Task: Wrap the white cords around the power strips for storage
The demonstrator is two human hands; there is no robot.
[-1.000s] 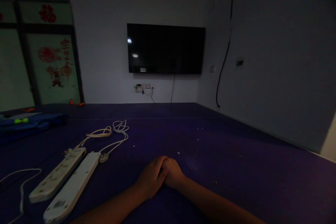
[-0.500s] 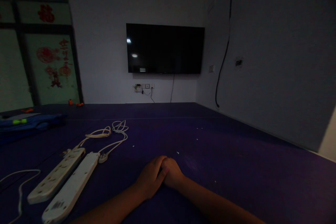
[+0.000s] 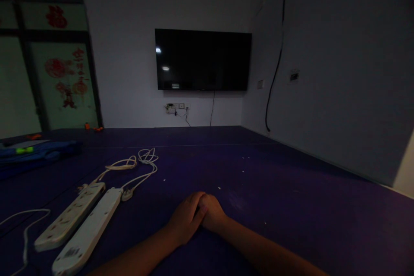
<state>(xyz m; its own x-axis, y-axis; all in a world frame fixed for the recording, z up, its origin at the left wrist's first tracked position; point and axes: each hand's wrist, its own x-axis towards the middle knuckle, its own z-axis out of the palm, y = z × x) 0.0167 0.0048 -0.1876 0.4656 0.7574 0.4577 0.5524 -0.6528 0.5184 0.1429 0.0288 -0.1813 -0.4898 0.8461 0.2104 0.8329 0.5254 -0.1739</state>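
Observation:
My left hand (image 3: 184, 220) and my right hand (image 3: 211, 213) rest together on the dark blue table (image 3: 291, 207), fingers folded against each other. Nothing shows between them. Two white power strips (image 3: 77, 224) lie side by side to the left of my hands, about a forearm's length away. Their pale cords (image 3: 137, 164) lie coiled farther back on the table. Neither hand touches the strips.
A loose white cable (image 3: 24, 220) curls at the near left edge. A blue bag with a green item (image 3: 32, 153) lies at the far left. A black screen (image 3: 203, 59) hangs on the back wall above wall sockets (image 3: 177, 107). Small white crumbs dot the tabletop.

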